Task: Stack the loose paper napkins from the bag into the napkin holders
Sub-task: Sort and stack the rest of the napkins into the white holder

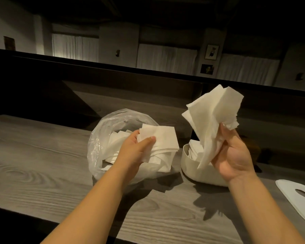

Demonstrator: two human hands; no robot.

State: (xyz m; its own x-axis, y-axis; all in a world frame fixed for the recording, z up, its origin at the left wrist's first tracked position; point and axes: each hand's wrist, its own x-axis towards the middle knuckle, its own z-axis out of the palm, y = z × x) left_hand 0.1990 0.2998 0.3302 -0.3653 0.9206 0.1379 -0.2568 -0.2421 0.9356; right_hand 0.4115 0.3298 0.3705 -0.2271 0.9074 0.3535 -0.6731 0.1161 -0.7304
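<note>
Grey wood surface (42,155). Clear bag (102,131) at centre, mouth open for reach, loose napkins inside. White holder (197,173) at its 3 o'clock, partly filled. Right hand (234,155) grips a messy wad above holder, likely to load. Left hand (139,148) pinches a flat stack (162,140) over bag.

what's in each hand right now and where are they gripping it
Left hand pinches a small stack of napkins by its near left corner, over the bag. Right hand grips a messier bunch of napkins at its lower end.
</note>
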